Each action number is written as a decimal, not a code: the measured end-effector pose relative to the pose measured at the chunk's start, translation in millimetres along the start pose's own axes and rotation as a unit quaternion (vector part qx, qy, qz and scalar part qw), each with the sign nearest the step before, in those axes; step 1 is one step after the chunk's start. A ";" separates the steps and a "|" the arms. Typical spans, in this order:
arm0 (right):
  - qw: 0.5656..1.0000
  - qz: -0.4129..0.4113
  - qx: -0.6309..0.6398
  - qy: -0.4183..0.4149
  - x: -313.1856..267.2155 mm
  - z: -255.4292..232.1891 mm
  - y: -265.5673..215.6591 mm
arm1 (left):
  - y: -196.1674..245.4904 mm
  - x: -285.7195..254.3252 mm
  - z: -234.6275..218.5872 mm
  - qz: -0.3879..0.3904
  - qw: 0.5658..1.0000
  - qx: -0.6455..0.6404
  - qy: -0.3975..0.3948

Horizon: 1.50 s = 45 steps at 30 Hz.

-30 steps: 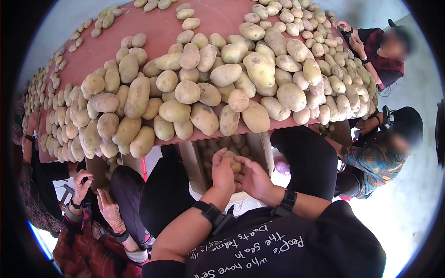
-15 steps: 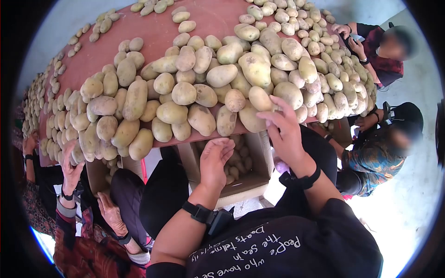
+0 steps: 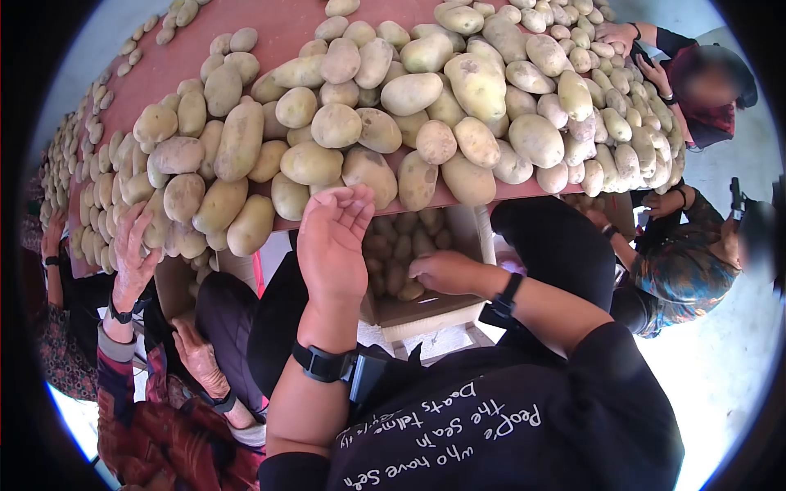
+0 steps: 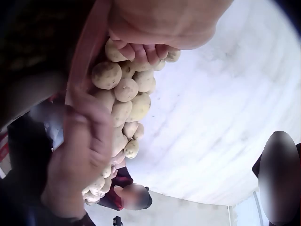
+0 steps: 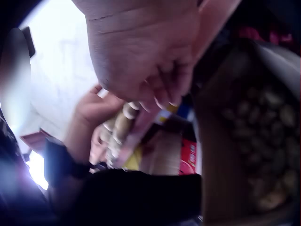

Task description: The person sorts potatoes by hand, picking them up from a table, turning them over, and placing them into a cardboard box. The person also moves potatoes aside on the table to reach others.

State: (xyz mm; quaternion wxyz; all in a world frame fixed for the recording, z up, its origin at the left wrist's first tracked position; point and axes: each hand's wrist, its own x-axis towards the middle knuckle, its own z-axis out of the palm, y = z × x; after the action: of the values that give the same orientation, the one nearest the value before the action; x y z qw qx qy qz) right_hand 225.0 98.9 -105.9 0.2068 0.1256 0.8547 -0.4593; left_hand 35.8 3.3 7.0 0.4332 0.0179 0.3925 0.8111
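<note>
My left hand [image 3: 334, 245] is raised at the table's near edge, palm turned partly up and fingers loosely bent, with nothing visible in it. Its fingertips overlap a large potato [image 3: 370, 173] at the front of the pile. In the left wrist view, the fingers [image 4: 151, 54] hang in front of the potatoes [image 4: 126, 89]. My right hand [image 3: 450, 272] is over the cardboard box [image 3: 434, 309], fingers pointing left and loosely curled, above the potatoes [image 3: 401, 254] inside. No potato shows between the right fingers [image 5: 160, 92] in the blurred right wrist view.
Potatoes are heaped along the red table [image 3: 270, 20]. At left, another person's hand [image 3: 131, 254] reaches to the pile beside a second box [image 3: 176, 286]. Two people sit at the right; one wears a patterned sleeve [image 3: 671, 282]. My dark trouser leg [image 3: 557, 254] is right of the box.
Both hands first met around a potato over the box. My right hand then set it on the pile's front edge and came back to the box, while my left hand rose to the table edge.
</note>
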 end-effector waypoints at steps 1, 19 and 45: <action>0.999 0.030 -0.032 -0.007 11.5 24.4 17.6 | 0.0 1.5 -1.0 -0.002 1.000 -0.005 0.002; 0.985 0.163 -0.042 -0.027 77.1 81.0 23.4 | -7.0 2.0 11.8 -0.027 0.999 0.030 0.025; 0.955 -0.156 0.178 0.181 -47.3 -181.6 -144.2 | -17.2 6.4 9.3 -0.043 0.994 0.105 0.009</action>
State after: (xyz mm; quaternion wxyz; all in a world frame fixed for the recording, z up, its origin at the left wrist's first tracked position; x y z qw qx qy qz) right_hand 165.2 170.9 111.4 -0.0512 0.1068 0.7913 -0.5998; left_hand 47.1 19.0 0.2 0.4602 0.0392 0.4794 0.7462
